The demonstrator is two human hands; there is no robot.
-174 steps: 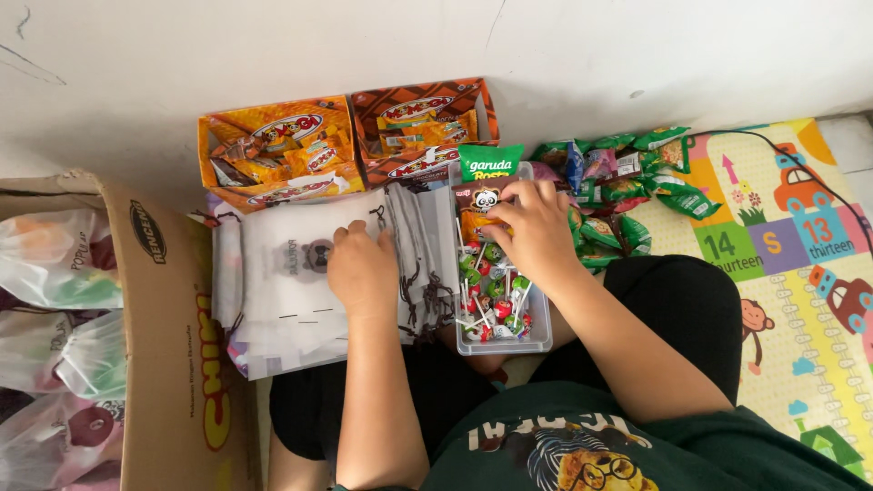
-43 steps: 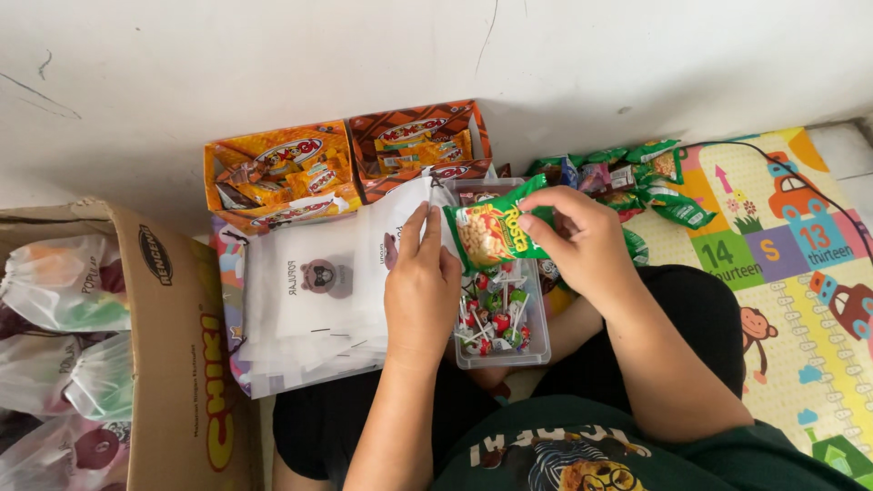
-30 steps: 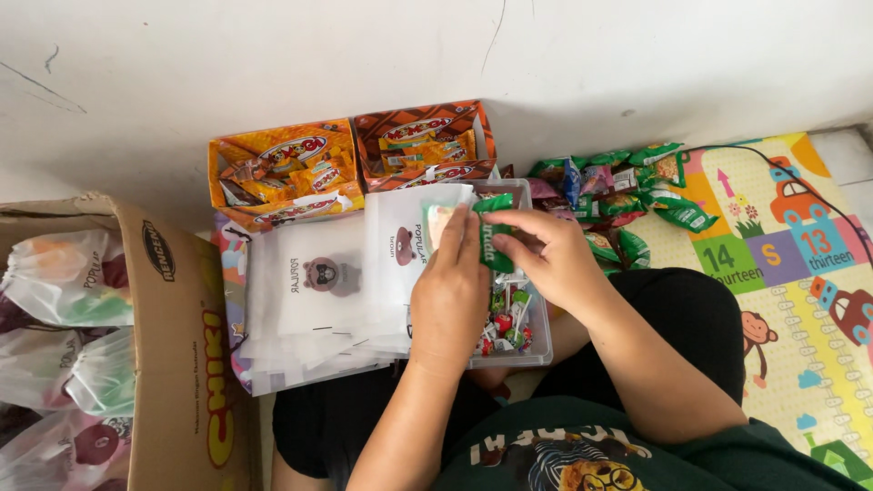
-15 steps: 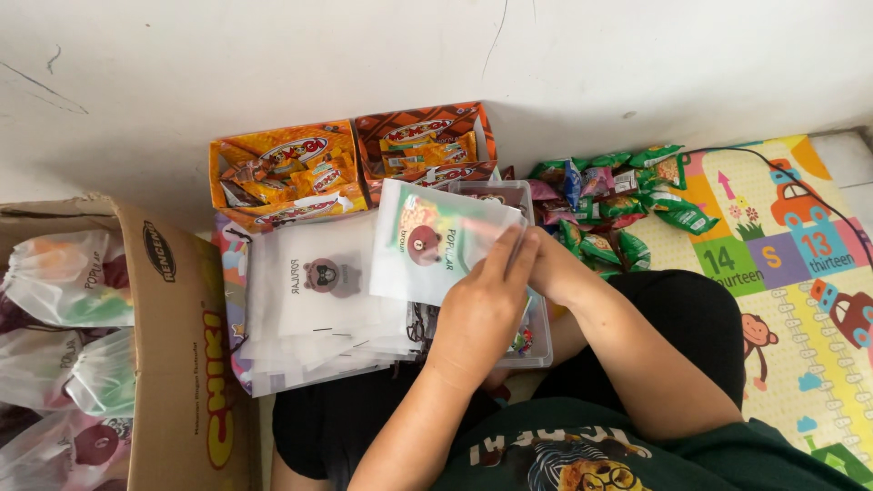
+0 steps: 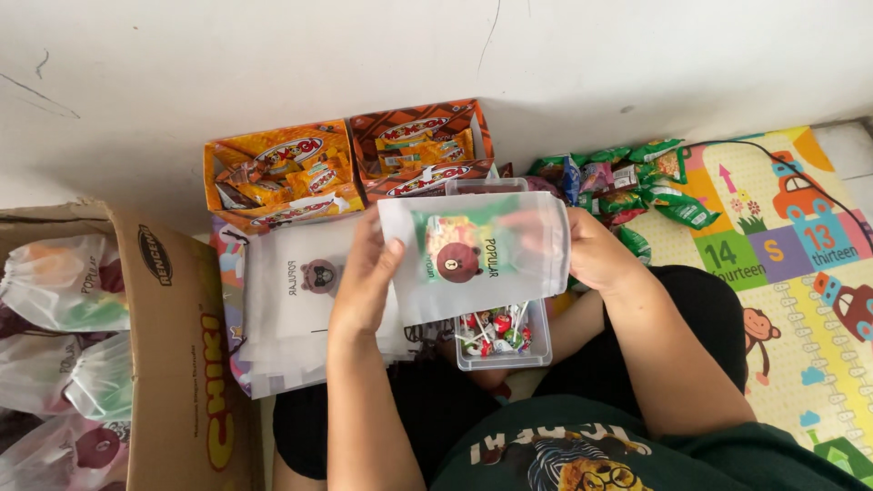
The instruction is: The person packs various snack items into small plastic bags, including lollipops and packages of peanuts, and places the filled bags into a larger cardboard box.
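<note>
Hands hold pouch (image 5: 473, 259) containing green snack packet (image 5: 452, 238).

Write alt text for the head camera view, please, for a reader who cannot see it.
A seated person holds up a translucent white bag with a bear print, the left hand on one edge and the right hand on the other. Below it are a clear tub of lollipops and a stack of empty bags. Two orange snack boxes stand against the wall.
</note>
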